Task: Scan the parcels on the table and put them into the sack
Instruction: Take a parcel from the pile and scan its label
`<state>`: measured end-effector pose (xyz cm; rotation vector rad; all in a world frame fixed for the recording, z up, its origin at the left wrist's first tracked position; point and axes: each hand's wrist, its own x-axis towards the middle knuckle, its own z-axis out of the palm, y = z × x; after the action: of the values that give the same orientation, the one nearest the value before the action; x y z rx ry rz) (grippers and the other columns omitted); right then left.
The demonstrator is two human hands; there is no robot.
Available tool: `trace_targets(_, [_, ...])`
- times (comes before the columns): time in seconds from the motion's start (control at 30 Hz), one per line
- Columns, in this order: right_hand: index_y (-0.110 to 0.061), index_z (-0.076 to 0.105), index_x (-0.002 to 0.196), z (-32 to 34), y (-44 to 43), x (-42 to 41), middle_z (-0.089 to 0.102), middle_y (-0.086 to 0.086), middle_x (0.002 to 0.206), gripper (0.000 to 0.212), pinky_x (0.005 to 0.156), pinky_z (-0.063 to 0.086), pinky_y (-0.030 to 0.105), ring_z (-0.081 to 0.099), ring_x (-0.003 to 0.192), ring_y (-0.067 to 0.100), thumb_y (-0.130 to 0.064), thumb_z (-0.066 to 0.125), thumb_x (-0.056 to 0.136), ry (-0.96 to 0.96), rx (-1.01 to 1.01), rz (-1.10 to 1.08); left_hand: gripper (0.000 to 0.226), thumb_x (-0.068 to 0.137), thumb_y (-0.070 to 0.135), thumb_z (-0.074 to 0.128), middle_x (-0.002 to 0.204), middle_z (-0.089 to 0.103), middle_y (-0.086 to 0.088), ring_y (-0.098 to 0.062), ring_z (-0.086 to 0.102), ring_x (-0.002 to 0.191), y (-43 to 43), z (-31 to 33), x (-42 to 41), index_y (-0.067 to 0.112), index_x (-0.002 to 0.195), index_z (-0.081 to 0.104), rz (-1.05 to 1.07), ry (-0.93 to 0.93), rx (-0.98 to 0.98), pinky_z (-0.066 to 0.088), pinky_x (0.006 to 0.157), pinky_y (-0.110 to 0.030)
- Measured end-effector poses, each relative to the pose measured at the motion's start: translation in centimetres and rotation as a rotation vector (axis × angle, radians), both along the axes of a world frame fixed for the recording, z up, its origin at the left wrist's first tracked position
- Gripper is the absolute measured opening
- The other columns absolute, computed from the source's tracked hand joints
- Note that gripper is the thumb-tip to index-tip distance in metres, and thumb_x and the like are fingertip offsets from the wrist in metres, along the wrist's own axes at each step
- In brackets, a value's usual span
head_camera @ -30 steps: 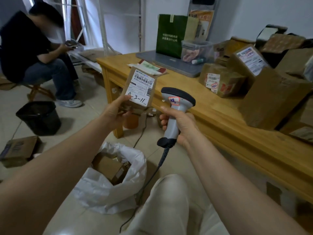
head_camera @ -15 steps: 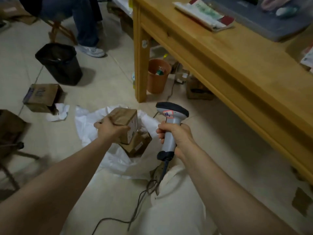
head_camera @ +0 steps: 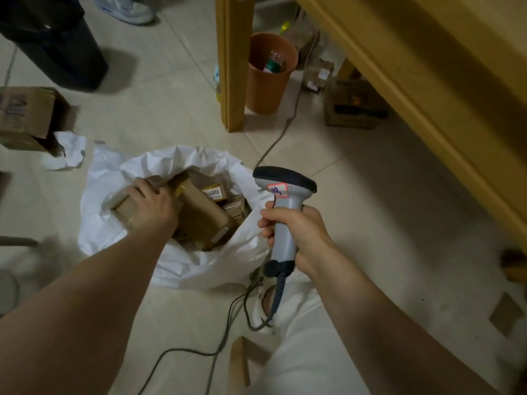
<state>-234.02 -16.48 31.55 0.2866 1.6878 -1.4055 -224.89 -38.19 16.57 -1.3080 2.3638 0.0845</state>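
The left hand (head_camera: pixel 151 205) grips a brown parcel (head_camera: pixel 127 208) from above, fingers curled over its top edge, inside the mouth of the white sack (head_camera: pixel 199 263) on the floor, beside other parcels (head_camera: pixel 205 218). The right hand (head_camera: pixel 296 232) is wrapped around the grey scanner (head_camera: pixel 283 195), just right of the sack, below the worktop (head_camera: pixel 427 89).

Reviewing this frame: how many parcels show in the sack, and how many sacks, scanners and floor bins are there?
Parcels in the sack: 4 visible
White sack: 1
Scanner: 1
Bins: 2, the black bin and the orange bin
Total: 8
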Motion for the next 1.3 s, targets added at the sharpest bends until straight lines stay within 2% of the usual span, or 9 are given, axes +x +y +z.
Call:
trace_targets(0.13, [-0.009,0.061,0.080,0.8,0.6,-0.3,0.064,0.010,0.066,0.009,0.053,0.049,0.026,0.056,0.050,0.013,-0.002,0.066,0.084,-0.001,0.000,-0.048,0.092,0.084,0.025,0.069,0.151,-0.023,-0.032,-0.051,-0.011,0.142,2.1,-1.2,-0.8,0.023,0.153,0.008,0.059,0.093,0.298,0.015,0.112,-0.062])
trace_targets(0.27, [-0.005,0.063,0.090,2.4,2.1,0.2,0.067,0.010,0.068,0.009,0.052,0.052,0.025,0.059,0.051,0.014,-0.004,0.068,0.082,0.055,0.004,-0.084,0.093,0.084,0.031,0.067,0.155,-0.024,-0.022,-0.044,-0.017,0.143,5.8,1.1,-3.4,0.023,0.154,0.005,0.054,0.196,0.334,0.012,0.114,-0.060])
trace_targets(0.33, [-0.003,0.063,0.091,3.6,3.2,0.8,0.066,0.013,0.069,0.009,0.052,0.052,0.026,0.059,0.052,0.017,-0.003,0.068,0.083,0.101,0.001,-0.118,0.094,0.087,0.036,0.065,0.154,-0.027,-0.020,-0.042,-0.019,0.143,8.3,3.7,-5.0,0.025,0.153,0.000,-0.034,0.262,0.336,0.011,0.115,-0.058])
trace_targets(0.53, [-0.003,0.060,0.078,8.5,8.6,3.6,0.062,0.014,0.066,0.010,0.048,0.049,0.024,0.056,0.051,0.020,-0.004,0.066,0.086,0.306,-0.027,-0.250,0.081,0.091,0.018,0.059,0.160,-0.005,-0.017,-0.034,-0.002,0.148,16.5,13.6,-8.2,0.021,0.154,0.008,-0.326,0.609,0.247,0.011,0.119,-0.045])
trace_targets(0.77, [-0.005,0.058,0.068,15.5,16.9,7.6,0.058,0.009,0.056,0.022,0.047,0.045,0.027,0.054,0.046,0.019,-0.004,0.063,0.089,0.560,-0.127,-0.452,0.081,0.088,0.017,0.061,0.157,0.014,-0.020,-0.033,0.012,0.146,25.2,24.5,-7.0,0.009,0.153,0.013,-0.653,0.916,0.172,0.013,0.119,-0.040])
trace_targets(0.9, [-0.006,0.060,0.070,19.3,21.8,9.5,0.060,0.009,0.057,0.019,0.047,0.046,0.027,0.055,0.047,0.020,-0.005,0.063,0.088,0.675,-0.198,-0.546,0.078,0.088,0.018,0.063,0.156,0.024,-0.014,-0.028,0.020,0.144,30.8,30.9,-7.1,0.008,0.152,0.019,-0.772,1.084,0.259,0.020,0.116,-0.036])
trace_targets(1.03, [-0.005,0.059,0.069,22.5,26.7,9.9,0.059,0.005,0.052,0.019,0.044,0.047,0.025,0.055,0.042,0.015,-0.004,0.064,0.088,0.731,-0.255,-0.683,0.079,0.087,0.023,0.067,0.153,0.032,-0.008,-0.023,0.028,0.141,36.8,36.5,-8.3,0.014,0.152,0.021,-0.894,1.177,0.370,0.028,0.111,-0.034])
trace_targets(1.17, [-0.006,0.061,0.073,24.3,31.0,9.5,0.060,0.002,0.049,0.015,0.043,0.047,0.021,0.056,0.040,0.012,-0.005,0.065,0.087,0.782,-0.274,-0.842,0.074,0.085,0.016,0.067,0.146,0.042,-0.013,-0.028,0.038,0.135,42.1,41.0,-10.5,0.011,0.149,0.030,-1.115,1.248,0.378,0.032,0.106,-0.034])
trace_targets(1.3, [-0.011,0.060,0.069,24.9,34.3,9.0,0.059,0.005,0.054,0.019,0.045,0.046,0.024,0.056,0.044,0.015,-0.004,0.065,0.086,0.793,-0.282,-0.942,0.074,0.087,0.011,0.062,0.154,0.032,-0.010,-0.025,0.027,0.143,46.9,44.1,-12.8,0.011,0.151,0.026,-1.322,1.255,0.360,0.024,0.113,-0.030])
